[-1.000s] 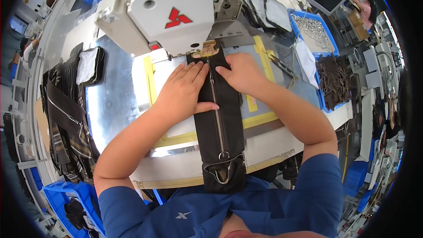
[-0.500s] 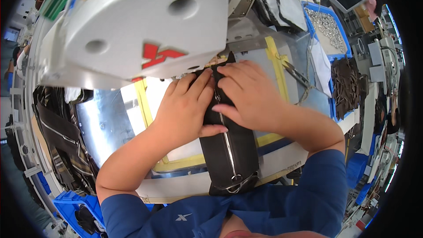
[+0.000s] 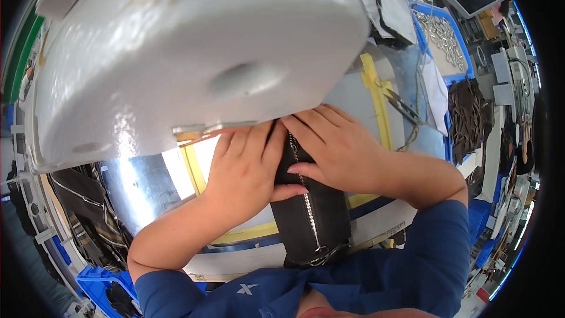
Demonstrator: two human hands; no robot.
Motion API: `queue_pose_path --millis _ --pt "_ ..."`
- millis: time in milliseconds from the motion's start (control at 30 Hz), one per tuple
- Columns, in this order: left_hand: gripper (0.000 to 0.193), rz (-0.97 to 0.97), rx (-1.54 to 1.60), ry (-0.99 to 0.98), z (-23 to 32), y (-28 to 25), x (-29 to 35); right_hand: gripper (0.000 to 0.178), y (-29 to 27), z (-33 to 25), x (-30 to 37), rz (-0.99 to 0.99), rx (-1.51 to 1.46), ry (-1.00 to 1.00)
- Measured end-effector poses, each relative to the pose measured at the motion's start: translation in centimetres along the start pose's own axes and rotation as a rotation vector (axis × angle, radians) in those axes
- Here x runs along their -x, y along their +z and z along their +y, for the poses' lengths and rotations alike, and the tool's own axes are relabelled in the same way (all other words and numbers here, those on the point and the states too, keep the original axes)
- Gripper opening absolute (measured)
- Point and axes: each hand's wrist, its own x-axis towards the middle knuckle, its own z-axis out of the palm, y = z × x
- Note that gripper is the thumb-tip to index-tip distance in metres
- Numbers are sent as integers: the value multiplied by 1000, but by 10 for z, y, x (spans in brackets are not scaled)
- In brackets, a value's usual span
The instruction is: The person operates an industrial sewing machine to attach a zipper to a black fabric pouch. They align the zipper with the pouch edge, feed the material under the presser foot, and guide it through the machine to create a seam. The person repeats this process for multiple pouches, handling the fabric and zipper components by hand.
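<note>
- Clock directions are being taken from between the two hands, 12 pointing away from the person.
- The black bag [image 3: 333,212] is lying lengthwise from the hands toward 5 o'clock; its far end is disappearing from sight behind the machine head [image 3: 200,53], which is looming at 11 o'clock.
- The silver zipper [image 3: 310,215] is running along the bag's middle, a metal ring [image 3: 321,250] sitting at its near end.
- The left hand [image 3: 241,168] is resting palm down, unclenched, its thumb lying across the bag beside the zipper.
- The right hand [image 3: 338,147] is pressing the bag's right side, fingers extended, not gripping; its thumb is pointing at the zipper.
- Scissors [image 3: 403,108] are lying at 2 o'clock, near yellow tape [image 3: 376,103].
- Farther off at 2 o'clock, a blue tray [image 3: 419,34] is holding metal fittings [image 3: 441,38].
- Dark cloth pieces [image 3: 82,206] are lying between 8 and 9 o'clock.
</note>
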Motion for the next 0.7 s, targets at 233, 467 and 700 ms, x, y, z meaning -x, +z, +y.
queue_pose_path --millis 233,467,700 --pt "110 -50 -154 -100 3 -8 8 75 1 -2 0 -13 75 -9" --pt "90 49 89 -14 9 -2 11 75 3 -2 0 1 92 -7" --pt "79 68 59 145 10 10 14 73 -1 -3 -1 -47 114 -22"
